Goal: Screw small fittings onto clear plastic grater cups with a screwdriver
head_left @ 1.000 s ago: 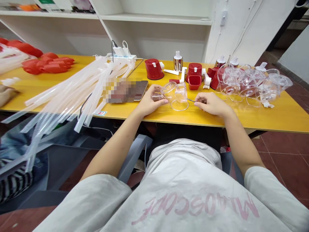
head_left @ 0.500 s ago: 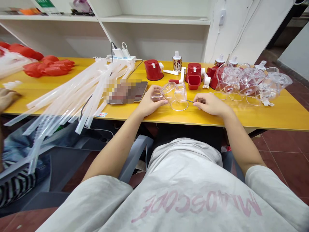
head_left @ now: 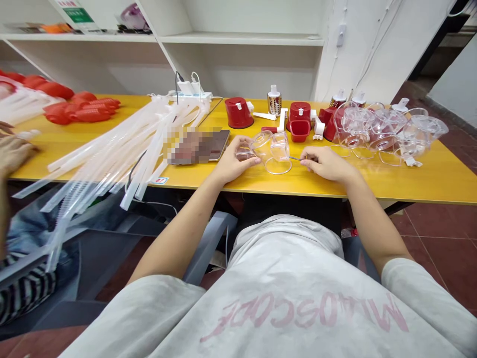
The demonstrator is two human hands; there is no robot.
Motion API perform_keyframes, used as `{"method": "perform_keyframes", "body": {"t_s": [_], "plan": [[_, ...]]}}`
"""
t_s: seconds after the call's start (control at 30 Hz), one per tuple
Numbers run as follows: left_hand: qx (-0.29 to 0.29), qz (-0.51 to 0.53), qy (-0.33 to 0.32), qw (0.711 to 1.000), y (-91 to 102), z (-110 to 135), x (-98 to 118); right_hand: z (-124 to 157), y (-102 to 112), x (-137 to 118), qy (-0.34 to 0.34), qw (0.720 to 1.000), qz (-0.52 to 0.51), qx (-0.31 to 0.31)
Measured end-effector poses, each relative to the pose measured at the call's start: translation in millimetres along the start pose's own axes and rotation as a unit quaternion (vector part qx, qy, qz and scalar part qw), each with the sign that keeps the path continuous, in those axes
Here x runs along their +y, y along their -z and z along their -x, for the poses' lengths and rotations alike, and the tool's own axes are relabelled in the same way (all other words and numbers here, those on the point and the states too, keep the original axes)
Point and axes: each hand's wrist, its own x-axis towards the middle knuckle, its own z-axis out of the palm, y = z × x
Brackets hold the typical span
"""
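Observation:
A clear plastic housing (head_left: 271,149) lies on its side on the yellow table (head_left: 428,179) in front of me. My left hand (head_left: 233,164) grips its left end, fingers curled round it. My right hand (head_left: 325,163) is closed in a pinch on a thin metal tool (head_left: 296,158), whose tip points at the housing's right side.
Several clear housings (head_left: 387,132) crowd the right of the table, with red parts (head_left: 300,119) behind. A tablet (head_left: 201,144), a power strip (head_left: 192,92) and long white plastic strips (head_left: 112,149) lie left. Another person's hand (head_left: 13,151) and striped sleeve (head_left: 22,293) are at far left.
My hands and the housing have barely shifted. The other person's hand has come further into view at the left edge.

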Motion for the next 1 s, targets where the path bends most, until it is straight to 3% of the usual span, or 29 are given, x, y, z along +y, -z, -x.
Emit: {"method": "perform_keyframes", "body": {"t_s": [0.5,0.77,1.0], "plan": [[0.0,0.009,0.015,1.0,-0.8,1,7,-2,2,-6,0.006,0.999,0.046,0.004],[0.002,-0.023,-0.02,1.0,0.7,2,0,4,7,-21,0.0,0.997,0.068,0.022],[-0.005,-0.035,-0.035,0.999,1.4,1,-5,6,11,-38,0.001,0.986,0.163,0.024]]}}
